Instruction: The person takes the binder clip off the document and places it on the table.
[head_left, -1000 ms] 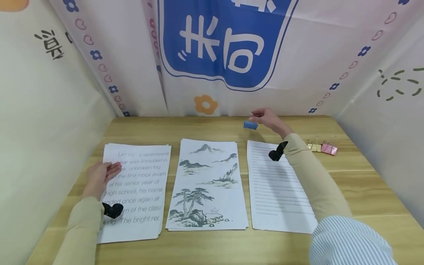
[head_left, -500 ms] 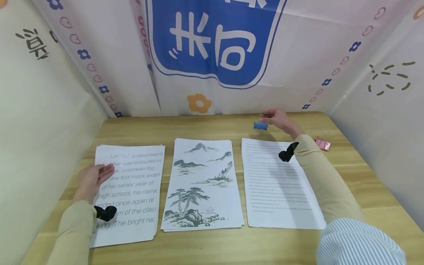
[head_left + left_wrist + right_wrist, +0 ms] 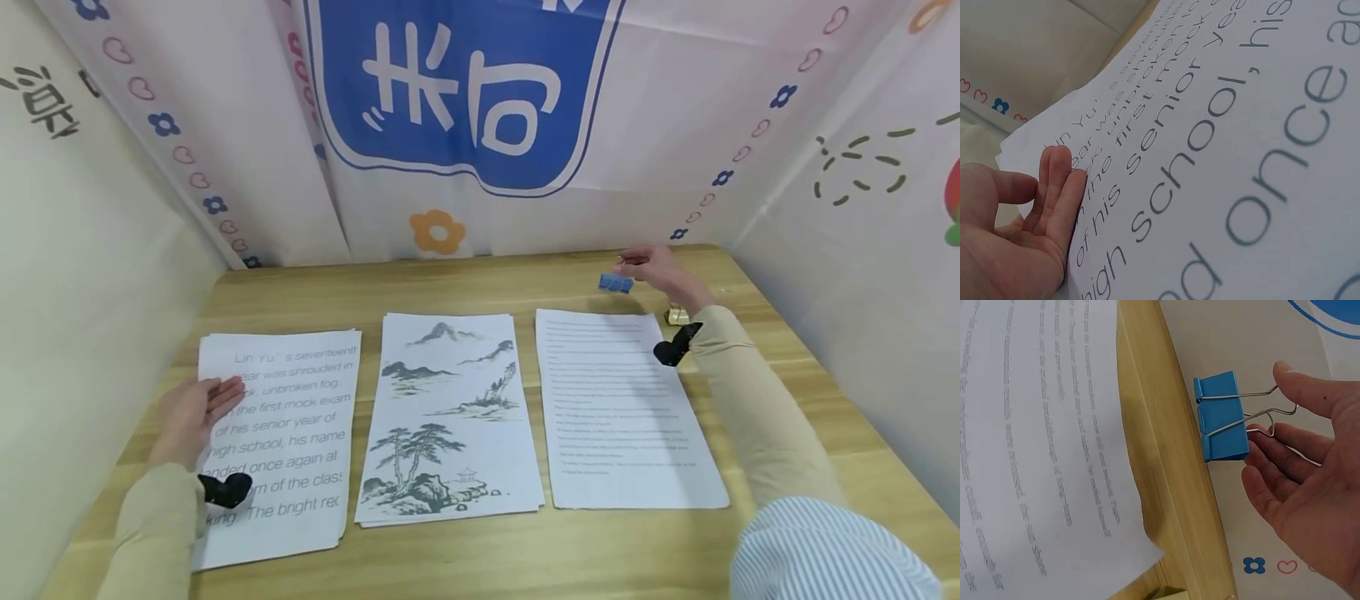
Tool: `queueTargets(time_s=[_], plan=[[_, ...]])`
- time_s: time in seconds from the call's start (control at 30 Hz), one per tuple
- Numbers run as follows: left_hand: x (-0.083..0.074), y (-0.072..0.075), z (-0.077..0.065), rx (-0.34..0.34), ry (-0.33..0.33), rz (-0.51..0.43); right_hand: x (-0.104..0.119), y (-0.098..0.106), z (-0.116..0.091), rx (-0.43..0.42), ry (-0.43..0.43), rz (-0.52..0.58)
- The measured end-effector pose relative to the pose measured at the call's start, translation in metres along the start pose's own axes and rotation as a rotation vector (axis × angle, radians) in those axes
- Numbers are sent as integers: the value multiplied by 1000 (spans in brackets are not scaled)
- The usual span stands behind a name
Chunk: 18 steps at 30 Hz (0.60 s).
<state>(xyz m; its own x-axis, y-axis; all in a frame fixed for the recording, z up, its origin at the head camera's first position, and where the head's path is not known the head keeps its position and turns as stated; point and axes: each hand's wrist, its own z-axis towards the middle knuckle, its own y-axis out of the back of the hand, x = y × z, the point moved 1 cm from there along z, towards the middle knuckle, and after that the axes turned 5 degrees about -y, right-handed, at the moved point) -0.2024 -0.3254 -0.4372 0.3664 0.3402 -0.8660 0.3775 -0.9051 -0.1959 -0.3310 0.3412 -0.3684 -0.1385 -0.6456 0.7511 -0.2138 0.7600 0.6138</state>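
My right hand [image 3: 663, 273] holds a blue binder clip [image 3: 1221, 419] by its wire handles, thumb on one handle and fingers at the other. The clip hangs just beyond the top edge of the small-print stack of paper [image 3: 622, 417], its jaws toward the paper in the right wrist view. My left hand [image 3: 187, 417] rests along the left edge of the large-print stack of paper [image 3: 1229, 144], fingers straight and touching the top sheet. Between the two stacks lies another stack of paper [image 3: 450, 392] with an ink landscape on top.
A gold binder clip [image 3: 677, 316] is partly hidden behind my right forearm. The wooden table [image 3: 450, 558] ends at a printed cloth backdrop [image 3: 637, 125], with white cloth on both sides. A blue-striped rounded thing [image 3: 832, 554] fills the lower right corner.
My right hand has moved right with the blue binder clip in its grip. The pink clip is now hidden. The head view has turned slightly right; my left hand stays on its stack.
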Motion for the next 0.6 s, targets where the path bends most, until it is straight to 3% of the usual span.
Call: queueTargets(time_s=[0.6], plan=[[3,-2,2,-1,40,-7,-55,53,-40,-77,-108,-75]])
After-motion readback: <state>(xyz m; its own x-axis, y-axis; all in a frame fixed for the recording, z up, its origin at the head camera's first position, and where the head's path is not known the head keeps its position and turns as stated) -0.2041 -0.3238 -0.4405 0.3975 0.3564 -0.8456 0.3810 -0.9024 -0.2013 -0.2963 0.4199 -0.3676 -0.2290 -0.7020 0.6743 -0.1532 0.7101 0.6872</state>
